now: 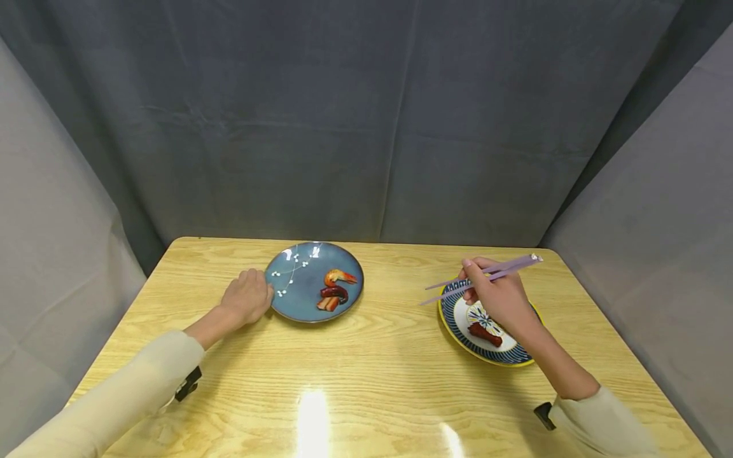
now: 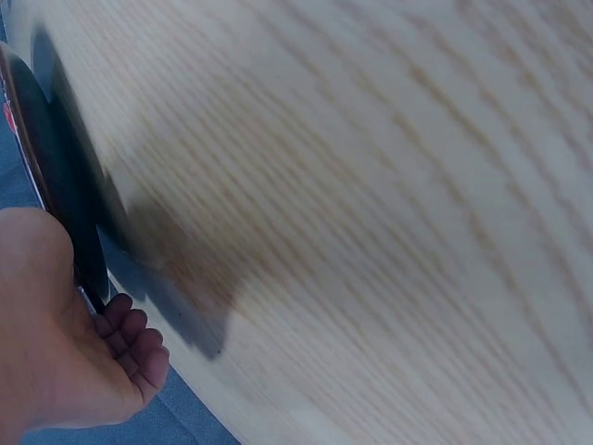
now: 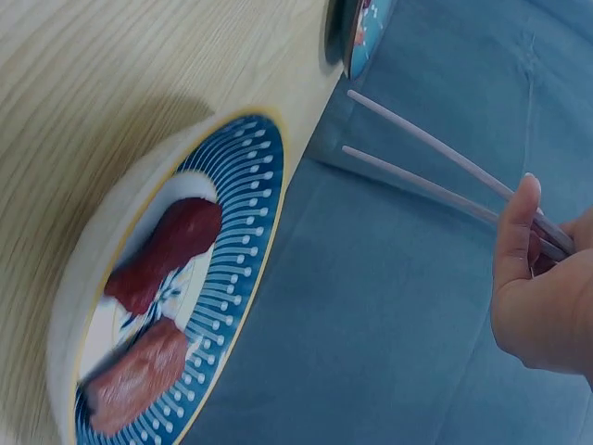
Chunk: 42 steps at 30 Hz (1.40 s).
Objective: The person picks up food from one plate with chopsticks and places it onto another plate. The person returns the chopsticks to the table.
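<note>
My left hand (image 1: 247, 296) holds the left rim of a blue plate (image 1: 300, 270) with white blossoms. In the left wrist view, the thumb lies over the rim and the fingers (image 2: 139, 343) curl below it. On the plate's right side sit a shrimp (image 1: 340, 277), a dark red curled piece (image 1: 335, 293) and a striped meat slice (image 1: 328, 304). My right hand (image 1: 497, 296) grips lilac chopsticks (image 1: 509, 264), tips apart with nothing between them, above a blue-and-white patterned bowl (image 1: 466, 341). Inside that bowl are a drumstick (image 3: 171, 250) and a pinkish-brown piece (image 3: 139, 375), the latter hidden in the head view.
Both dishes stand on a light wooden table (image 1: 366, 375), the blue one near its back edge. A dark grey curtain (image 1: 366, 127) hangs behind, with pale cloth walls at both sides. Bare wood separates the two dishes.
</note>
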Tool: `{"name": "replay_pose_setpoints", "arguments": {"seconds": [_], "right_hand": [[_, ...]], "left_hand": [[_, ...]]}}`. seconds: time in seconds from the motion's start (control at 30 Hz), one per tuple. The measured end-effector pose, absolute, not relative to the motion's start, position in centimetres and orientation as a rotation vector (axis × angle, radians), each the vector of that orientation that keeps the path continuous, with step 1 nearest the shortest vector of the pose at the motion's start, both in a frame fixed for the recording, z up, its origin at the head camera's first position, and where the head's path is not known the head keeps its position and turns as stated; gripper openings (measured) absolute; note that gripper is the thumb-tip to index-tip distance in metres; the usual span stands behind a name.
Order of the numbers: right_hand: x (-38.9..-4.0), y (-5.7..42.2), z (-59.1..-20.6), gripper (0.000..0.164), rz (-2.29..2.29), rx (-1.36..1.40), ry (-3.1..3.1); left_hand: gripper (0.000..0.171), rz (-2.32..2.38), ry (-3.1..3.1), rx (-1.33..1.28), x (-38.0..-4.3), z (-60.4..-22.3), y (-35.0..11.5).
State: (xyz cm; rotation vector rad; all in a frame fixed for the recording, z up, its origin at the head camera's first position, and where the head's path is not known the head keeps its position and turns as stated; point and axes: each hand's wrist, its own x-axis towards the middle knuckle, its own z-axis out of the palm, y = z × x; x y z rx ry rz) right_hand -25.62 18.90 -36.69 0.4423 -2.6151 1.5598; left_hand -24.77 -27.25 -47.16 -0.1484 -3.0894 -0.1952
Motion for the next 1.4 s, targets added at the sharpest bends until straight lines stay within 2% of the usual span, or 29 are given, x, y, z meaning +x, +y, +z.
{"name": "replay_pose_setpoints", "arguments": {"seconds": [0.33,0.77,1.4], "right_hand": [[-24.8,21.3,-36.5,0.047,1.41,0.353,-2.695],[-23.9,24.0,-36.7,0.038,1.279,0.347,-2.727],[-23.8,26.1,-37.9,0.042,1.202,0.336,-2.803]], "left_hand": [[0.03,-0.199,-3.089,-0.145,-24.7,-47.0,-27.1],[0.031,-0.19,-3.064,-0.146,-24.9,-47.6,-27.3],[0.03,-0.2,-3.069,-0.145,-24.6,-47.1,-27.1]]}}
